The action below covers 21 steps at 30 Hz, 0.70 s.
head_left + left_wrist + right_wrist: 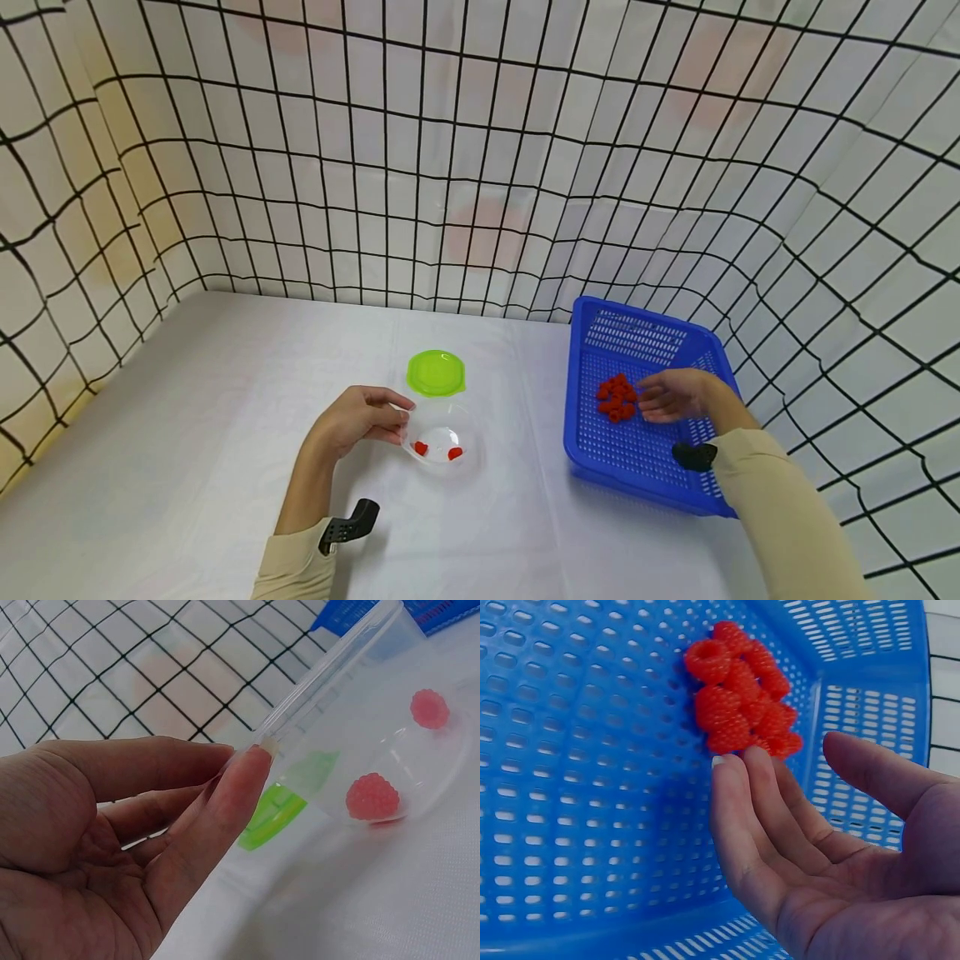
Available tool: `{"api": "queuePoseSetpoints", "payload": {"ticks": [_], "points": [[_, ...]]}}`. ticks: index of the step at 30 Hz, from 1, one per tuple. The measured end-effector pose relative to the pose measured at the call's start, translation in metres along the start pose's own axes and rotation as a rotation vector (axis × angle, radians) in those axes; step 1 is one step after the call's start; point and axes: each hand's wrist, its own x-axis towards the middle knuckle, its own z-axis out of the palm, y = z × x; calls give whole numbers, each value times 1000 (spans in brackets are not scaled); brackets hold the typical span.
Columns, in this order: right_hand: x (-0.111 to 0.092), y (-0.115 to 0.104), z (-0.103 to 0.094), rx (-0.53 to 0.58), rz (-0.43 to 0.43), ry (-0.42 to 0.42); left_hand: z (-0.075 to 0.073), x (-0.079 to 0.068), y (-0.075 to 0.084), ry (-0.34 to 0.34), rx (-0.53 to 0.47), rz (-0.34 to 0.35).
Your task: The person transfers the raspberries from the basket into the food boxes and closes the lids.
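My left hand (365,422) pinches the rim of a clear plastic bowl (330,727) between thumb and fingers. Two red raspberries lie inside it, one (373,797) near the wall and another (430,709) farther off. Over the blue basket (572,400), my right hand (675,395) holds nothing, its fingers extended and thumb apart. Its fingertips (756,759) are right at the edge of a pile of raspberries (739,690) on the basket floor. One raspberry in the pile shows its hollow end.
A green lid (437,372) lies on the white cloth just behind the bowl. Black wire mesh (450,179) stands around the back and sides, close behind the basket. Black wrist mounts (351,527) are strapped at both sleeves.
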Motion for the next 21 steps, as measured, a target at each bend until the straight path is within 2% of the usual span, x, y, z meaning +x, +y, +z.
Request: {"api": "queuePoseSetpoints", "payload": {"ticks": [9, 21], "points": [[3, 8, 4, 48, 34, 15, 0, 0, -1, 8, 1, -2], [11, 17, 5, 170, 91, 34, 0, 0, 0, 9, 2, -5]]}}
